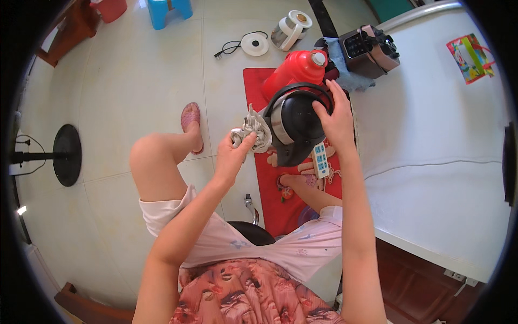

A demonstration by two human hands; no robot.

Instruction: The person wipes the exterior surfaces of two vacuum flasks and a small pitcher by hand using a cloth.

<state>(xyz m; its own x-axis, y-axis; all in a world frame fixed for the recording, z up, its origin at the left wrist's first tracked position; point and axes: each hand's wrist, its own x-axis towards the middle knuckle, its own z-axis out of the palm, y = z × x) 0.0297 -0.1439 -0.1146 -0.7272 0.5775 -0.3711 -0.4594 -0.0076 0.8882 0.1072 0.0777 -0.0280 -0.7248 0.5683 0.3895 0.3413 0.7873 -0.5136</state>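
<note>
My left hand (236,156) grips a crumpled grey-white cloth (259,133) close to the left side of a black and steel electric hot-water pot (304,115). The pot's carrying handle (301,85) is raised in an arc over the lid. My right hand (336,115) holds the pot's right rim, with the thumb over the lid and the fingers outside the handle. Whether the pot rests on anything is hidden beneath it. Just behind it stands a red thermos flask (297,69) with a pale stopper.
A red mat (267,194) lies below, with a power strip (320,160) on it. A glass kettle (290,30) and its white base (255,43) are on the tiled floor. To the right are a white tabletop (429,194) and a blender base (366,50). A fan stand (66,155) is left.
</note>
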